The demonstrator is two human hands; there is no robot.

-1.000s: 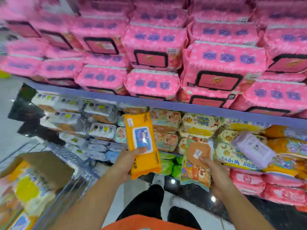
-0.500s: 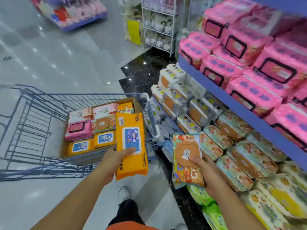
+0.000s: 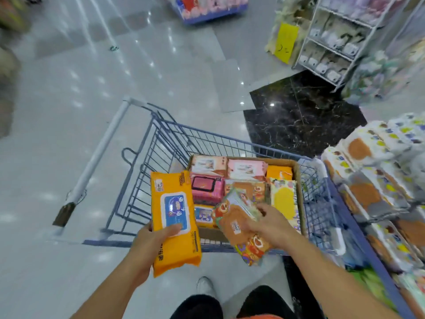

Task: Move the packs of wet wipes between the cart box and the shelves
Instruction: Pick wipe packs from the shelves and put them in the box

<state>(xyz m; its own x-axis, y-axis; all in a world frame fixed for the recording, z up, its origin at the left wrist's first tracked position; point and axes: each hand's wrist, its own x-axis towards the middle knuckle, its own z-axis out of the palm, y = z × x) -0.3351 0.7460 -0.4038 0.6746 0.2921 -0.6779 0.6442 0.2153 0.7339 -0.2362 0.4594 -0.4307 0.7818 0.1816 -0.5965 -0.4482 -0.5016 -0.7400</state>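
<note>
My left hand (image 3: 147,247) grips an orange pack of wet wipes (image 3: 172,217) with a blue and white lid, held upright over the near left corner of the cart. My right hand (image 3: 269,226) holds a colourful cartoon pack with a brown lid (image 3: 239,226), tilted over the near edge of the cardboard box (image 3: 299,180). The box sits inside the blue wire cart (image 3: 161,153) and holds several packs: pink, orange, yellow and cartoon ones. Shelves with wipe packs (image 3: 372,171) run along the right.
The cart's handle bar (image 3: 101,157) points away to the left over a shiny grey floor. A white wire rack (image 3: 333,42) with a yellow tag stands at the back right. A low display (image 3: 207,8) sits far behind. My shoe (image 3: 204,286) is beneath the cart's near end.
My view has swung left and down from the shelves to the cart. Both hands carried their packs along; the right one now hangs over the box, tilted flatter.
</note>
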